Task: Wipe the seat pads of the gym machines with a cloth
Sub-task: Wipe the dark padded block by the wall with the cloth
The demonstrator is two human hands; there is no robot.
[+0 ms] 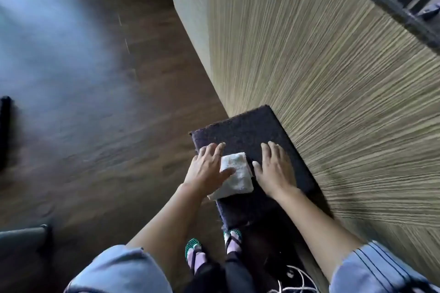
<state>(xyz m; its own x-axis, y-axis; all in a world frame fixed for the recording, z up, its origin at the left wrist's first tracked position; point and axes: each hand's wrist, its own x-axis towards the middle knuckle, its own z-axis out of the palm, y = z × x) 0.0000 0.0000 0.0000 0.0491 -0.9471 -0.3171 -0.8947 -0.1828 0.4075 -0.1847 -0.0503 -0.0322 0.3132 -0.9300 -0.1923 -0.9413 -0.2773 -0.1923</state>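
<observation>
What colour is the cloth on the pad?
White; the folded cloth shows clearly in the head view, under the left hand.

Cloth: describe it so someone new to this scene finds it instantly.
Start at the big ribbed wood-grain wall on the right; at its foot lies a dark pad. The cloth lies on that pad between the two hands, the left hand flat on its edge, the right hand beside it. It is the only white thing there, a small folded square.

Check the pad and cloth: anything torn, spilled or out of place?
Nothing stands out. The folded white cloth lies flat on the dark pad, under the left hand; the right hand rests flat on the pad beside it. No tear or spill shows.
</observation>
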